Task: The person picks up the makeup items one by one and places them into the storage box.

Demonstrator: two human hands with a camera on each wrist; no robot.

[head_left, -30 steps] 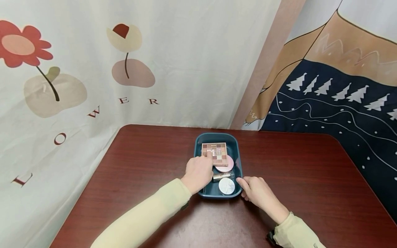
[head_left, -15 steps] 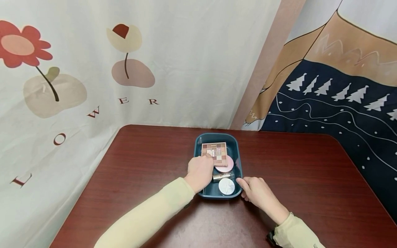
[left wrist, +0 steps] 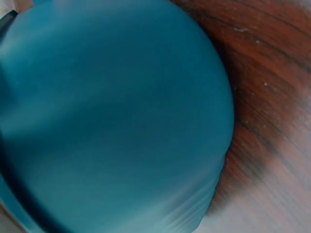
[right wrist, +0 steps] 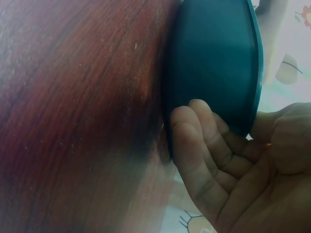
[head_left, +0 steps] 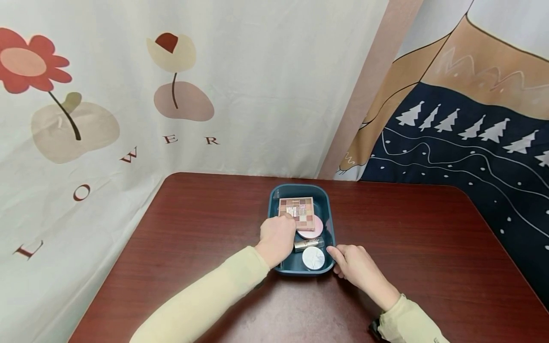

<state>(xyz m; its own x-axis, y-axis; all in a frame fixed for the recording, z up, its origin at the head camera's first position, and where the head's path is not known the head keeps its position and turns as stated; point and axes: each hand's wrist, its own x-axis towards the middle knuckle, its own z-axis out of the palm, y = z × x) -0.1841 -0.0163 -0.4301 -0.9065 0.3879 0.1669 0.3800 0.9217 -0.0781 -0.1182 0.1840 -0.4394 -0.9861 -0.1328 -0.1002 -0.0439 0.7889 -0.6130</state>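
Observation:
A dark teal tray (head_left: 328, 205) stands on the table with makeup inside. My left hand (head_left: 278, 239) reaches over its left rim, knuckles up, at the lower left corner of a square eyeshadow palette (head_left: 302, 209). Its fingertips are hidden below the hand, so I cannot tell what they grip. The palette partly covers a pink round compact (head_left: 315, 227). Nearer me lie a small tube (head_left: 309, 244) and a white round compact (head_left: 313, 257). My right hand (head_left: 351, 262) holds the tray's near right corner, thumb at the rim and fingers (right wrist: 187, 141) against the outer wall.
The reddish-brown table (head_left: 206, 224) extends around the tray. A pale curtain (head_left: 266, 95) with flower prints hangs behind it, and a dark patterned cloth (head_left: 463, 143) hangs at the right. In the left wrist view, the tray's outer wall (left wrist: 116, 107) fills most of the picture.
My left hand has shifted slightly right, its index finger drawing back from the palette's face to its corner; more lettering shows. The right hand and tray stay put.

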